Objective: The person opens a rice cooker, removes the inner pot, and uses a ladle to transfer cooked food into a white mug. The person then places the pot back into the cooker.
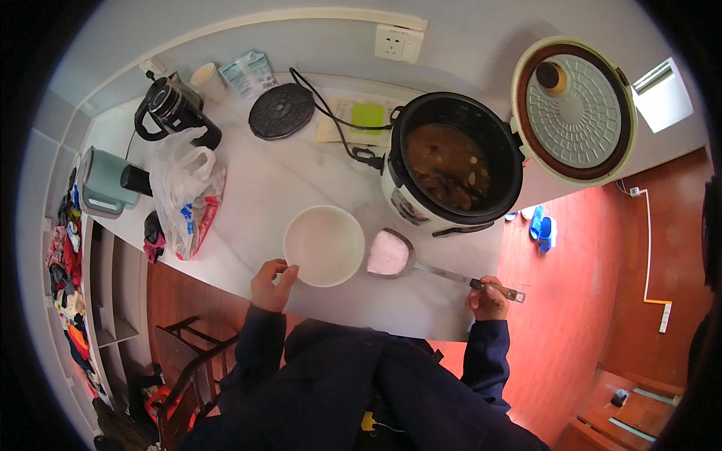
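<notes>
A white round bowl stands on the marbled white table, nothing visible in it. My left hand pinches the bowl's near left rim between thumb and fingers. In my right hand is the brown handle of a metal cooking spatula. The spatula's wide blade, pale pink in the light, is just right of the bowl. Behind it stands an electric pressure cooker with its hinged lid raised. Brown broth with dark chunks partly fills its black inner pot.
On the left are a plastic bag, a black-handled glass pot and a green pitcher-like container. A black round mat, a paper cup and the cooker's cord lie toward the wall. A wooden chair stands below left.
</notes>
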Action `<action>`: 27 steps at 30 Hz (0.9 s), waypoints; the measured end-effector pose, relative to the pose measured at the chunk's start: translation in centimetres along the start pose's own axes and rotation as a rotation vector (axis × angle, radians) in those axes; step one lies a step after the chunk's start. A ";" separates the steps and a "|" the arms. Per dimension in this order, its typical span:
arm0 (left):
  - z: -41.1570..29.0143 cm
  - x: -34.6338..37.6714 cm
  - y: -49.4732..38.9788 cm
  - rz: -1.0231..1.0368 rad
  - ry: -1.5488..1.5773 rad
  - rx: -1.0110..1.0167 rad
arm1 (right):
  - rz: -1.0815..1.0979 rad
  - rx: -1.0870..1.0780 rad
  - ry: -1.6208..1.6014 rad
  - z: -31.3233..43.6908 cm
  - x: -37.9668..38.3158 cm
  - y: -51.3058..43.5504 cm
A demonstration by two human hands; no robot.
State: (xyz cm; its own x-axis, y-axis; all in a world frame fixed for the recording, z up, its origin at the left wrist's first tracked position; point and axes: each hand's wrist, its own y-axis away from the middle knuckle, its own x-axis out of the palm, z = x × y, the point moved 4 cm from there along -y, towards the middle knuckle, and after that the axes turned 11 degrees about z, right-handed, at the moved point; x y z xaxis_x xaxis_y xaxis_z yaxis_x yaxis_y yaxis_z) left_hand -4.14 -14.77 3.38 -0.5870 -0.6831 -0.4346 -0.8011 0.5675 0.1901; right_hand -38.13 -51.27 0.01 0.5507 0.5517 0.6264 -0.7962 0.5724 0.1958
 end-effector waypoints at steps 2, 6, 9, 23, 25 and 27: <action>0.0 0.6 0.3 0.010 0.022 -0.004 | -0.022 0.029 0.006 -0.3 -0.1 -0.2; 0.4 0.9 0.2 0.018 0.183 -0.096 | -0.025 0.054 0.053 -0.6 -0.3 -0.8; 1.1 1.1 0.4 -0.045 0.218 -0.150 | -0.030 0.081 0.034 -0.9 -0.3 -1.0; 3.1 -0.5 2.1 -0.155 0.300 -0.177 | 0.013 0.140 -0.012 -1.6 0.8 -2.7; 3.3 -0.4 2.1 -0.154 0.316 -0.163 | 0.011 0.148 -0.021 -1.5 0.8 -2.8; 3.7 -0.4 2.2 -0.177 0.350 -0.143 | 0.018 0.149 -0.066 -1.5 1.0 -3.0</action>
State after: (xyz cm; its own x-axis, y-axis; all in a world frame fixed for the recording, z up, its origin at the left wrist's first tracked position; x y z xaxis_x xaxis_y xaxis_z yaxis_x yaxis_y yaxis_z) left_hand -5.27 -11.56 0.71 -0.4228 -0.8936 -0.1509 -0.8870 0.3741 0.2706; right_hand -34.83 -51.51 -1.11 0.5221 0.5170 0.6784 -0.8370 0.4635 0.2909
